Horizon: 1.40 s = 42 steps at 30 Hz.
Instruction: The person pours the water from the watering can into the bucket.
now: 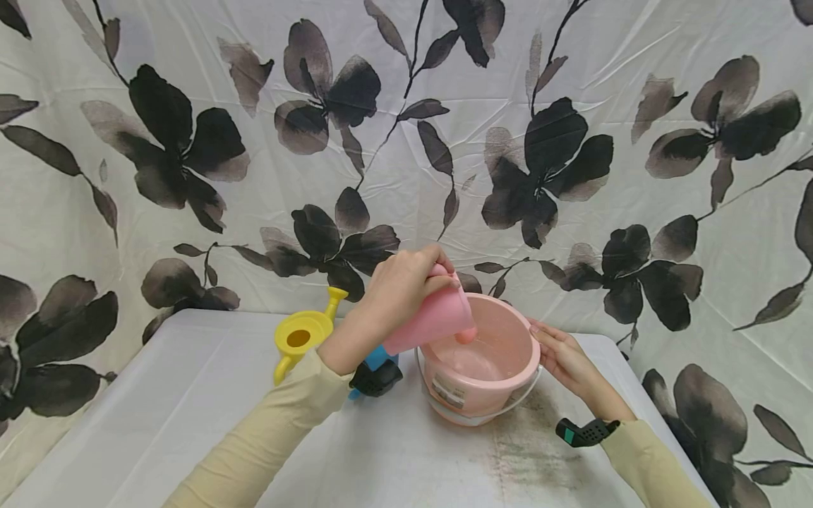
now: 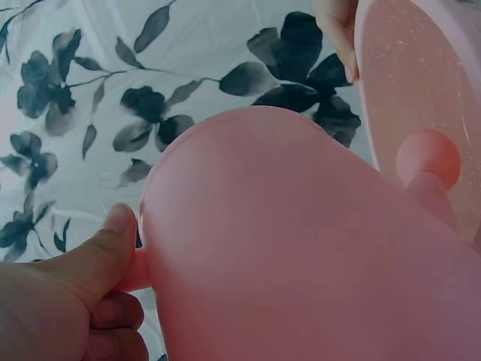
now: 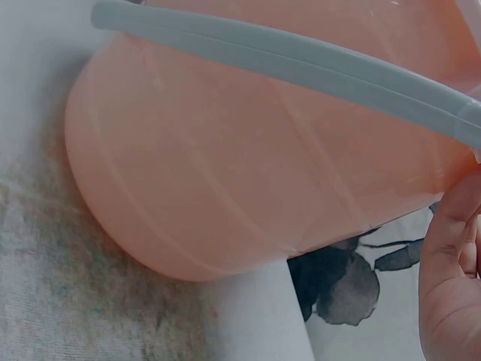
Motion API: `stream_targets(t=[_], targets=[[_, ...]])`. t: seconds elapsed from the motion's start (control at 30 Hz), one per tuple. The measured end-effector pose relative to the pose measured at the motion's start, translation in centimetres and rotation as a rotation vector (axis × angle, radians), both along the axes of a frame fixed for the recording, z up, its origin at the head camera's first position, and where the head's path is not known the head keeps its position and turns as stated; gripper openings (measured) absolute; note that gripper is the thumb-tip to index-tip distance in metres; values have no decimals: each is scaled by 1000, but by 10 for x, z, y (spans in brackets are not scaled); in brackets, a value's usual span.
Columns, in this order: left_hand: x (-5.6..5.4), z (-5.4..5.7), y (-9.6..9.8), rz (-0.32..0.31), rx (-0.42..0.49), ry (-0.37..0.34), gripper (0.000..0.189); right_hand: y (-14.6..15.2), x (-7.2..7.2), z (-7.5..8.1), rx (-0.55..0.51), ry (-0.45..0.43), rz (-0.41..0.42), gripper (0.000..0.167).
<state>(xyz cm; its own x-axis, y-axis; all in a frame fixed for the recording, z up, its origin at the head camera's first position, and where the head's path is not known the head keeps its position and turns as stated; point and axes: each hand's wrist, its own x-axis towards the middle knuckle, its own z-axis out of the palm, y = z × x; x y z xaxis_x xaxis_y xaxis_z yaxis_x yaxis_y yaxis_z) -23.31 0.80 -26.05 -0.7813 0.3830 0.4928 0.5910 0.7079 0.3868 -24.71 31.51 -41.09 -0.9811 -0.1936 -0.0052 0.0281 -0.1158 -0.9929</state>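
My left hand grips the handle of a pink watering can, tipped to the right above the bucket. The can's round-ended spout is over the opening of the peach-pink bucket. Droplets show on the bucket's inner wall; whether water is flowing is too unclear to tell. Against the right side of the bucket's rim rest the extended fingers of my right hand. In the right wrist view, the bucket's pale handle hangs across its outer wall, with part of that hand at the right edge.
A yellow watering can stands to the left on the white table. Something blue is mostly hidden behind my left wrist. Brownish-green stains mark the table right of the bucket. A floral cloth hangs behind.
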Motion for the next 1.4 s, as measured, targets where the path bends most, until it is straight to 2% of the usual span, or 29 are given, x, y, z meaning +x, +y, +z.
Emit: stream_targets(t=[0.2, 0.53, 0.8, 1.0, 1.13, 1.4], targets=[[4, -1, -1, 7, -8, -15, 8, 0, 1, -1, 19, -16, -5, 65], [5, -1, -2, 31, -4, 0, 4, -1, 0, -1, 34, -28, -27, 64], [6, -2, -5, 35, 28, -8, 10, -2, 1, -1, 37, -21, -25, 65], [3, -8, -12, 53, 56, -15, 17, -2, 1, -2, 25, -13, -13, 65], [2, -14, -17, 67, 89, 5, 18, -2, 0, -2, 16, -6, -9, 65], [4, -30, -24, 63, 235, 76, 16, 0, 0, -3, 6, 13, -10, 65]])
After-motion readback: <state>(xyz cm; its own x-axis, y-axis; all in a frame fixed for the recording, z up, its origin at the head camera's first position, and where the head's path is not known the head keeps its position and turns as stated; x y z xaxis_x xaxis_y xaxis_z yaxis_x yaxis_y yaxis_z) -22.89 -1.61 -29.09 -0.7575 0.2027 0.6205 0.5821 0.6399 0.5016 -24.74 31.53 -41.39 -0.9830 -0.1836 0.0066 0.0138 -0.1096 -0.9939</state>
